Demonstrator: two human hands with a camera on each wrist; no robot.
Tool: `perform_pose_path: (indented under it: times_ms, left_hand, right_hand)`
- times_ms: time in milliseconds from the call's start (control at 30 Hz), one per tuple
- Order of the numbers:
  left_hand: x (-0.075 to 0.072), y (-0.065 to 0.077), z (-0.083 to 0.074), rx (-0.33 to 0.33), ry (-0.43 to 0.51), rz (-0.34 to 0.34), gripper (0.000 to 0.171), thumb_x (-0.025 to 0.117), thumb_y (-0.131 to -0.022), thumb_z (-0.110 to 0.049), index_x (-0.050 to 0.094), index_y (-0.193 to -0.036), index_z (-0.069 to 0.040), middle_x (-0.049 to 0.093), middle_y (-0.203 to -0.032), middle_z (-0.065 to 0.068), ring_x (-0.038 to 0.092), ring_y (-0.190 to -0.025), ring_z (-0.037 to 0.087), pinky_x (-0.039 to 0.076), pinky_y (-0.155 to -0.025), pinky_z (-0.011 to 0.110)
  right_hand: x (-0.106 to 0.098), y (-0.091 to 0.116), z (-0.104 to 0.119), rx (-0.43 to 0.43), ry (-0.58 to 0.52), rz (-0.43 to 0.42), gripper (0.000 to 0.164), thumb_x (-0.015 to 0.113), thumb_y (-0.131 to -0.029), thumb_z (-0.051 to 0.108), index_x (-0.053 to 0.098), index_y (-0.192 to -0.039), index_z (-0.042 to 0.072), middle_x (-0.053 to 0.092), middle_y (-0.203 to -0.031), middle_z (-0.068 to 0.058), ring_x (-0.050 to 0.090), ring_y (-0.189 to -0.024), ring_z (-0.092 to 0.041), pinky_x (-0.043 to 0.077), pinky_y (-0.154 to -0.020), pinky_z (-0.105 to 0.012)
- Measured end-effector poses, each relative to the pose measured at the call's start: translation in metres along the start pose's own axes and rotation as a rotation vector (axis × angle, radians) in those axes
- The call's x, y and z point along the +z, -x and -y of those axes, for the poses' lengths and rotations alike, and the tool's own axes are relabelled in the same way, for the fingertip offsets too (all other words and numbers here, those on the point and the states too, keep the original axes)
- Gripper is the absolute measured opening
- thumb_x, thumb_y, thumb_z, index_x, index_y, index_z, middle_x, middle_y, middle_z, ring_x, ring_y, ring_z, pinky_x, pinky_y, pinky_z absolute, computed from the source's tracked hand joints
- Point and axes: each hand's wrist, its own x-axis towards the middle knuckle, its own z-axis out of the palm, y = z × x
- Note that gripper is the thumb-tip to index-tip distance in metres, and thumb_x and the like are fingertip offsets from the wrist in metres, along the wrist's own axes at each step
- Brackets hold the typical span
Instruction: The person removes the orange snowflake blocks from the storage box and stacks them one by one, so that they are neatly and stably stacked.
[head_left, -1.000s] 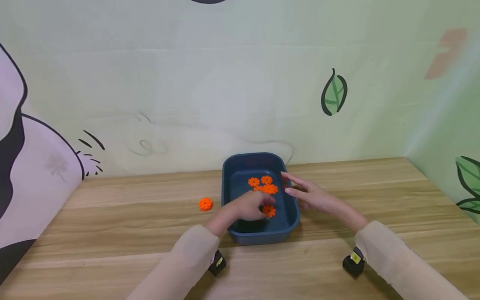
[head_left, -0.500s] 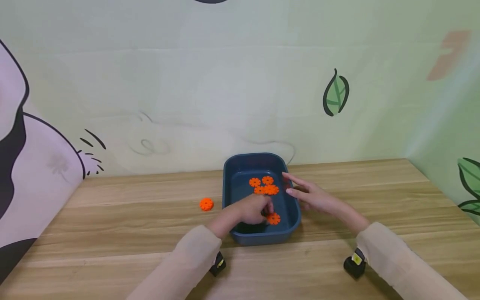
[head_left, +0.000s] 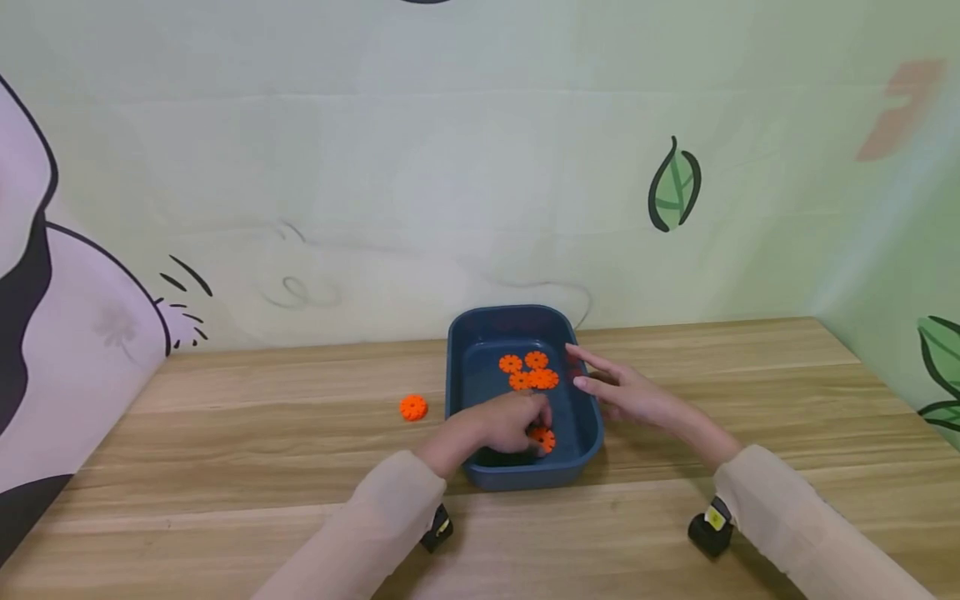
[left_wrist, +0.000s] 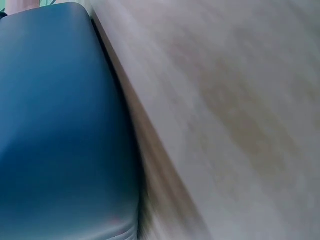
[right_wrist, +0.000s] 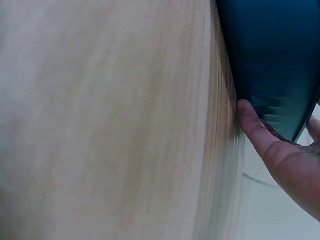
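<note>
A deep blue rectangular tub stands on the table with several orange notched plastic discs inside. My left hand reaches into it with curled fingers. Thumb and fingertips pinch one orange disc near the front of the tub, partly covering it. My right hand rests at the tub's right side, fingers fairly straight. In the right wrist view, a finger touches the outer wall of the tub. Only the tub's outside and the table appear in the left wrist view, with the left fingers hidden.
Another orange disc, perhaps a small stack, lies on the wooden table left of the tub. The tub's back edge is close to the wall, which has painted leaves and curves.
The left hand's fingers have closed in on the front disc, which shifted toward the tub's near side. The right hand stays at the tub's side.
</note>
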Motion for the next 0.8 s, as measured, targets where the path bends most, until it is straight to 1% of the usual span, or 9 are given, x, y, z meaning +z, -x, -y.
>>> perform_pose_path:
  times_ms: [133, 200, 300, 400, 500, 567, 700, 800]
  left_hand:
    - [0.001, 0.002, 0.000, 0.018, 0.045, -0.024, 0.022, 0.067, -0.082, -0.009, 0.052, -0.098, -0.012, 0.053, -0.082, -0.003, 0.048, -0.075, 0.013, 0.043, -0.070, 0.019]
    - [0.001, 0.005, 0.001, 0.050, 0.061, -0.062, 0.021, 0.066, -0.082, -0.007, 0.052, -0.097, -0.012, 0.053, -0.079, -0.003, 0.049, -0.071, 0.013, 0.043, -0.066, 0.018]
    - [-0.001, 0.011, 0.003, 0.100, 0.075, -0.141, 0.018, 0.064, -0.083, -0.007, 0.056, -0.098, -0.013, 0.056, -0.074, -0.004, 0.051, -0.064, 0.011, 0.044, -0.061, 0.018]
    - [-0.005, 0.019, 0.005, 0.140, 0.137, -0.203, 0.017, 0.063, -0.084, -0.006, 0.061, -0.101, -0.011, 0.060, -0.072, -0.004, 0.055, -0.060, 0.010, 0.046, -0.058, 0.019]
    - [-0.010, 0.028, 0.009, 0.159, 0.229, -0.232, 0.019, 0.062, -0.084, -0.003, 0.065, -0.102, -0.008, 0.065, -0.074, -0.002, 0.060, -0.061, 0.012, 0.049, -0.060, 0.019]
    - [-0.014, 0.033, 0.010, 0.159, 0.282, -0.244, 0.021, 0.063, -0.083, -0.002, 0.066, -0.103, -0.006, 0.067, -0.078, 0.000, 0.063, -0.065, 0.012, 0.050, -0.062, 0.020]
    - [-0.021, 0.043, 0.015, 0.142, 0.310, -0.298, 0.028, 0.068, -0.079, -0.003, 0.066, -0.107, -0.005, 0.068, -0.091, 0.004, 0.063, -0.073, 0.010, 0.051, -0.067, 0.020]
    - [-0.025, 0.051, 0.018, 0.120, 0.328, -0.334, 0.031, 0.072, -0.076, -0.004, 0.066, -0.107, -0.006, 0.067, -0.098, 0.005, 0.062, -0.077, 0.012, 0.051, -0.070, 0.021]
  right_hand:
    - [0.000, 0.000, 0.000, 0.000, 0.002, -0.004, 0.064, 0.048, -0.095, 0.028, 0.012, -0.147, 0.015, 0.007, -0.150, -0.022, 0.023, -0.130, -0.045, 0.039, -0.094, -0.050]
    - [0.000, 0.000, -0.001, -0.003, 0.001, -0.004, 0.064, 0.048, -0.095, 0.028, 0.012, -0.147, 0.015, 0.008, -0.150, -0.022, 0.024, -0.130, -0.044, 0.039, -0.094, -0.049]
    - [0.001, 0.000, -0.001, -0.009, 0.008, -0.005, 0.064, 0.048, -0.095, 0.028, 0.013, -0.147, 0.014, 0.011, -0.149, -0.023, 0.027, -0.128, -0.044, 0.040, -0.093, -0.048]
    - [0.001, -0.001, -0.002, -0.019, 0.006, 0.003, 0.063, 0.047, -0.095, 0.027, 0.012, -0.147, 0.014, 0.012, -0.149, -0.023, 0.027, -0.129, -0.044, 0.040, -0.093, -0.048]
    - [0.001, -0.001, -0.001, -0.020, 0.004, 0.003, 0.063, 0.047, -0.096, 0.027, 0.012, -0.147, 0.014, 0.010, -0.149, -0.021, 0.026, -0.129, -0.044, 0.039, -0.093, -0.049]
    - [0.000, -0.001, -0.001, -0.016, 0.007, -0.001, 0.064, 0.047, -0.095, 0.028, 0.012, -0.147, 0.015, 0.009, -0.150, -0.020, 0.025, -0.129, -0.045, 0.039, -0.093, -0.050]
    - [-0.001, -0.001, -0.001, -0.008, 0.012, -0.008, 0.066, 0.048, -0.094, 0.030, 0.012, -0.147, 0.015, 0.008, -0.150, -0.020, 0.025, -0.129, -0.045, 0.038, -0.093, -0.051]
    - [-0.001, -0.001, -0.001, -0.006, 0.006, -0.012, 0.066, 0.049, -0.094, 0.030, 0.012, -0.147, 0.015, 0.008, -0.150, -0.020, 0.024, -0.129, -0.045, 0.038, -0.094, -0.050]
